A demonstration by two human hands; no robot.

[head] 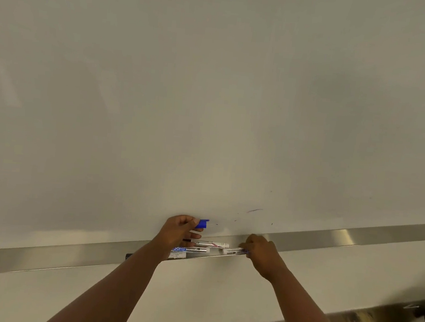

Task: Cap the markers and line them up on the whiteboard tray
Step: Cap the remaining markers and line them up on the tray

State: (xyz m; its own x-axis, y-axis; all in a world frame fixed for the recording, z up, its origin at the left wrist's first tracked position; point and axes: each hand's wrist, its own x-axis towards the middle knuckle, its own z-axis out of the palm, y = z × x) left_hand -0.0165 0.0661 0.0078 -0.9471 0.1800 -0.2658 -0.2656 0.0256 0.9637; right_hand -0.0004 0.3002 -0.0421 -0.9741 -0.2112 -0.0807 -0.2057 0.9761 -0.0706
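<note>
Left hand (180,229) pinching a blue cap (202,223) just above the whiteboard tray (67,256). Right hand (261,251) closed on the end of a marker (235,251) lying in the tray — two more markers (210,244) just beside it, one uncapped.

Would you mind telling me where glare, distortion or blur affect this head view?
Head view: glare brightens the tray right of the right hand; the wide lens bows the tray; soft reflections streak the whiteboard; the marker labels are too blurred to read fully.
</note>
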